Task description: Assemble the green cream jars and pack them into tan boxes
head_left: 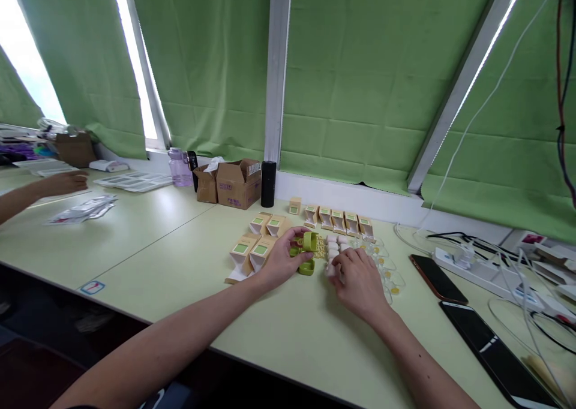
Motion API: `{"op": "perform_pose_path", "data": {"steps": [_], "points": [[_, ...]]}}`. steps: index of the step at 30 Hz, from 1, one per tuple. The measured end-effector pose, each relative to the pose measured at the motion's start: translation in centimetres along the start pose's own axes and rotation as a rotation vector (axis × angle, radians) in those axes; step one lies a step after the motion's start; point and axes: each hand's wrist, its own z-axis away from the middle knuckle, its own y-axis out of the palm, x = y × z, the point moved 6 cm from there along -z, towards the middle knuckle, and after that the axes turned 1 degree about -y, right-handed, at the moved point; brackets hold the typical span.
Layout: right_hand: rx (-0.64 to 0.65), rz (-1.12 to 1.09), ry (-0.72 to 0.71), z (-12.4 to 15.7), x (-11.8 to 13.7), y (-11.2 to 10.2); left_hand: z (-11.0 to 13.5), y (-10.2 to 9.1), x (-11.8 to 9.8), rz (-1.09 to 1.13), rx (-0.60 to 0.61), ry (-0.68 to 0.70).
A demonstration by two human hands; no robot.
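Note:
My left hand [283, 259] is closed around a small green case [310, 241], tilted with its hollow side showing. Another green piece [306, 268] sits just below it, by my fingertips. My right hand [361, 282] reaches over the rows of small white pieces [333, 251], fingers curled and pinched at the nearest one. Between the hands lie tiny yellowish pieces [320, 246]. Clear plastic pieces with yellow centres [395, 289] spread to the right of my right hand. Left of my left hand stand open small cardboard boxes [242, 250] with green squares on them.
More small boxes [338, 220] line the back. Behind are a cardboard carton [236, 187], a black cylinder [269, 184] and a purple bottle [180, 168]. Phones [438, 278], a power strip [481, 275] and cables occupy the right. Another person's hand [65, 183] is at far left near silvery packets [85, 210].

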Motion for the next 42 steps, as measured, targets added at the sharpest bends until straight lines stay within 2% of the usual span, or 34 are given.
{"op": "perform_pose_path", "data": {"steps": [3,7,9,12,17,26,34,38,42], "points": [[-0.106,-0.548,0.114,-0.3,-1.1,0.0,-0.1,-0.1,0.0,-0.009,-0.009,0.020],[-0.078,-1.320,0.289,-0.4,-1.6,1.6,-0.1,-0.2,0.3,-0.015,-0.016,0.028],[-0.067,-1.553,0.345,-0.3,-1.3,2.2,-0.1,-0.2,0.4,-0.019,-0.009,0.027],[-0.057,-1.731,0.386,-0.2,-0.8,2.6,0.0,-0.1,0.3,-0.026,0.003,0.033],[-0.047,-1.814,0.399,0.0,-0.3,2.5,0.0,-0.1,0.4,-0.050,0.009,0.049],[-0.041,-1.743,0.325,0.0,0.3,1.6,0.1,0.0,0.6,-0.131,0.018,0.078],[-0.098,-1.635,0.378,-0.3,-0.8,2.3,0.3,0.0,0.6,-0.167,0.011,0.096],[-0.080,-1.593,0.430,-0.4,-1.4,2.9,0.3,0.0,0.1,-0.234,0.011,0.110],[-0.054,-1.627,0.420,-0.5,-1.3,3.2,0.4,0.1,-0.2,-0.275,0.011,0.120]]}}
